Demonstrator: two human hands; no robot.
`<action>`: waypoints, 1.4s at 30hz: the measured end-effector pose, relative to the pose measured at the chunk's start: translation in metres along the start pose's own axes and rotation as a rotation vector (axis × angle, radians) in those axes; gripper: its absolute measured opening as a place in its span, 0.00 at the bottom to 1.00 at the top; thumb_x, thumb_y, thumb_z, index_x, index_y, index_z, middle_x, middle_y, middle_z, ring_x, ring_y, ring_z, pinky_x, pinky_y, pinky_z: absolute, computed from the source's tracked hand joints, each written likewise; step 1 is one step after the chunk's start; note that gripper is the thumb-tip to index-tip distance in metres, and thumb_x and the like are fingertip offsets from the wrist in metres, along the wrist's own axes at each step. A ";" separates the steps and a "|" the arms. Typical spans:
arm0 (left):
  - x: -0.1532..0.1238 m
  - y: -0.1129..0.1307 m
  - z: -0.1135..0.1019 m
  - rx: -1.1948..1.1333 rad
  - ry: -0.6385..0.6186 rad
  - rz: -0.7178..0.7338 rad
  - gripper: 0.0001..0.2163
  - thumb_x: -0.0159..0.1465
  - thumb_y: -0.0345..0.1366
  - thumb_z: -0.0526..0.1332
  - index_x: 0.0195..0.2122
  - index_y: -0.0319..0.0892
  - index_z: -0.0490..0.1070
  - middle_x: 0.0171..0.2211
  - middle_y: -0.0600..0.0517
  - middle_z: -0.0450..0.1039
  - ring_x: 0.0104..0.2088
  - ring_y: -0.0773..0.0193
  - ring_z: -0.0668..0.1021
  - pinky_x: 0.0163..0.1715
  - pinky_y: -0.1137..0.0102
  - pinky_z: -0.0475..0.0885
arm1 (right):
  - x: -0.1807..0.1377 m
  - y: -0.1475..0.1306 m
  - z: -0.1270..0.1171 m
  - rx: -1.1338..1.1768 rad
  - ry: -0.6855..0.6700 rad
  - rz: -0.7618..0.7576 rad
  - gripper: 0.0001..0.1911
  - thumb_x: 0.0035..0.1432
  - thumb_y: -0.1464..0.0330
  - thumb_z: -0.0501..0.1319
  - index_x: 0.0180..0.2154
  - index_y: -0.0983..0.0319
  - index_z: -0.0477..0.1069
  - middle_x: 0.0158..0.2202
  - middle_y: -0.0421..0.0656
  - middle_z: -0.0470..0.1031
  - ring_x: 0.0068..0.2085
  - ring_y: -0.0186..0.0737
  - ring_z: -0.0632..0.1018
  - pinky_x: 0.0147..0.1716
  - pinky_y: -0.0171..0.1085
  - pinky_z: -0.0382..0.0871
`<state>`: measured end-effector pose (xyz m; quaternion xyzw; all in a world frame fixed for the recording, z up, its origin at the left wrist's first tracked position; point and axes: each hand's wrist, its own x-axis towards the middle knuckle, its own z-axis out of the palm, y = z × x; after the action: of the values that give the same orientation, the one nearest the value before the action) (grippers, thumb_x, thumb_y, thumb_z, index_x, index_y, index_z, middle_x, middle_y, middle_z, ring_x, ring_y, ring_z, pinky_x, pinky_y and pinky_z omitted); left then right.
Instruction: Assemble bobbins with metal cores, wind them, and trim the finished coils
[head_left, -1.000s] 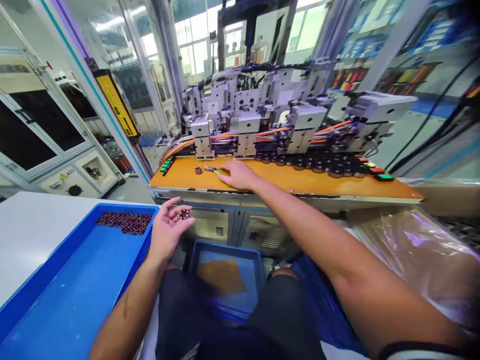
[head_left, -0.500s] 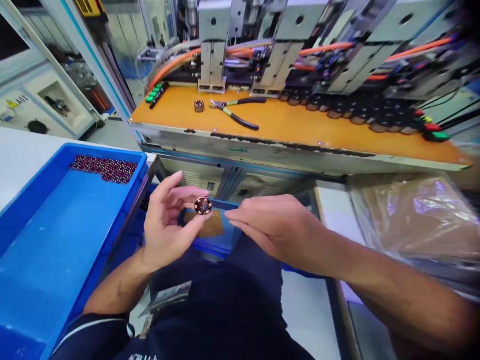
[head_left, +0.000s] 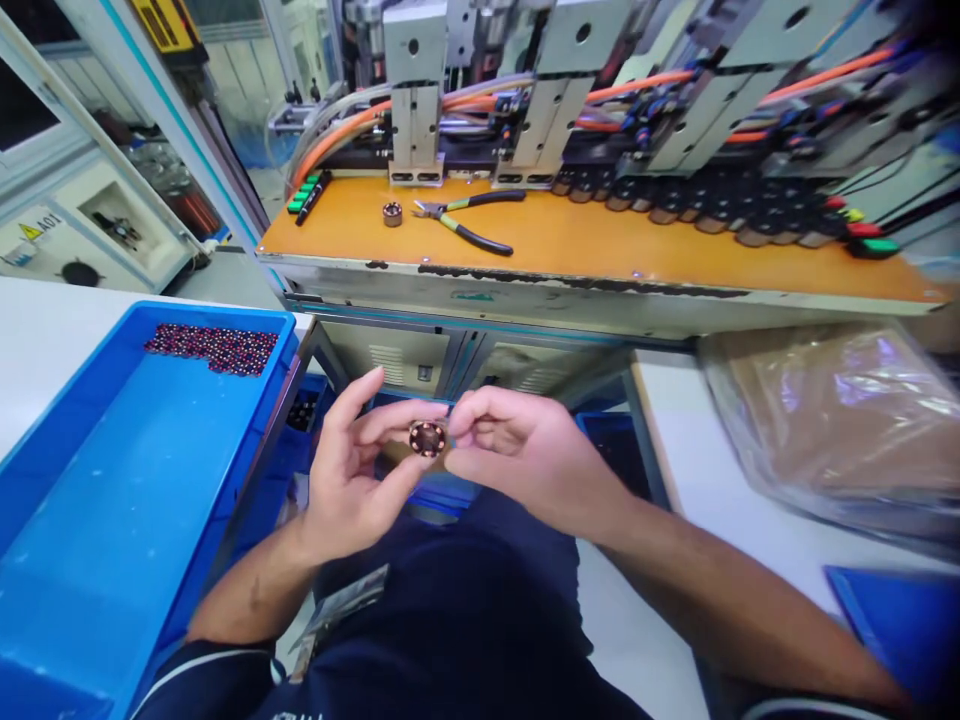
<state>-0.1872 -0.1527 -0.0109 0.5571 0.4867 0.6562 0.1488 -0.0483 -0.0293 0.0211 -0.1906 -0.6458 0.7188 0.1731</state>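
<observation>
My left hand [head_left: 367, 475] pinches a small ring-shaped motor stator [head_left: 427, 439] between thumb and fingers. Copper-coloured spots ring its dark open face, which points up toward me. Close against the stator's right side is my right hand [head_left: 525, 450], its fingers curled in and its thumb below them. Whatever these fingertips grip is too small or hidden to make out. Both hands are held in front of my body, above a blue bin [head_left: 435, 497] that they partly cover.
A blue tray [head_left: 150, 480] at left holds many small dark red parts. On the orange bench [head_left: 315, 235] lie cutting pliers [head_left: 480, 225], another stator [head_left: 392, 214] and a marker [head_left: 309, 200]. Several dark cylinders [head_left: 667, 205] line the machine. Plastic-wrapped cardboard [head_left: 840, 420] sits at right.
My right hand has come in from the right, its fingers now curled beside the stator; a fine wire ran between them earlier. My left hand with the stator has shifted slightly right and down.
</observation>
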 end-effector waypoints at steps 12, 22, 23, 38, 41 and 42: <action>0.006 0.000 0.002 -0.171 0.039 -0.109 0.36 0.57 0.25 0.69 0.63 0.54 0.57 0.42 0.51 0.76 0.36 0.70 0.81 0.38 0.75 0.79 | -0.019 0.033 0.019 0.281 0.086 0.012 0.15 0.58 0.58 0.67 0.32 0.61 0.67 0.27 0.38 0.68 0.28 0.32 0.69 0.29 0.33 0.64; 0.005 0.003 0.001 -0.339 -0.058 -0.250 0.26 0.59 0.23 0.67 0.56 0.50 0.67 0.45 0.47 0.79 0.39 0.63 0.83 0.41 0.68 0.81 | -0.024 0.032 0.013 0.273 0.075 -0.111 0.12 0.65 0.61 0.61 0.32 0.61 0.67 0.31 0.39 0.65 0.34 0.32 0.67 0.33 0.34 0.62; 0.005 0.004 0.000 -0.349 -0.073 -0.266 0.22 0.59 0.22 0.67 0.52 0.48 0.71 0.46 0.47 0.79 0.39 0.63 0.84 0.41 0.68 0.81 | -0.024 0.030 0.010 0.241 0.056 -0.102 0.13 0.64 0.59 0.61 0.33 0.61 0.67 0.31 0.39 0.66 0.33 0.33 0.67 0.33 0.34 0.62; 0.009 0.003 -0.001 -0.438 -0.134 -0.451 0.14 0.53 0.28 0.72 0.42 0.43 0.79 0.42 0.45 0.76 0.32 0.67 0.80 0.33 0.72 0.79 | -0.018 0.006 -0.013 0.025 -0.132 -0.012 0.18 0.63 0.59 0.60 0.25 0.63 0.66 0.24 0.39 0.66 0.27 0.31 0.66 0.27 0.33 0.59; 0.008 0.005 -0.001 -0.461 -0.140 -0.475 0.14 0.53 0.27 0.72 0.41 0.43 0.79 0.42 0.45 0.77 0.33 0.66 0.81 0.34 0.71 0.80 | -0.019 0.002 -0.021 0.005 -0.125 0.052 0.20 0.60 0.55 0.63 0.26 0.63 0.68 0.24 0.40 0.67 0.28 0.33 0.67 0.26 0.34 0.59; 0.008 0.006 -0.001 -0.445 -0.142 -0.470 0.14 0.53 0.26 0.72 0.41 0.42 0.79 0.42 0.45 0.78 0.34 0.65 0.81 0.35 0.72 0.80 | -0.018 0.000 -0.021 -0.017 -0.121 0.074 0.20 0.59 0.54 0.64 0.26 0.63 0.68 0.24 0.40 0.67 0.27 0.32 0.67 0.25 0.33 0.59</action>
<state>-0.1890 -0.1500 -0.0009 0.4277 0.4352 0.6536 0.4477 -0.0222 -0.0206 0.0201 -0.1721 -0.6537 0.7293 0.1055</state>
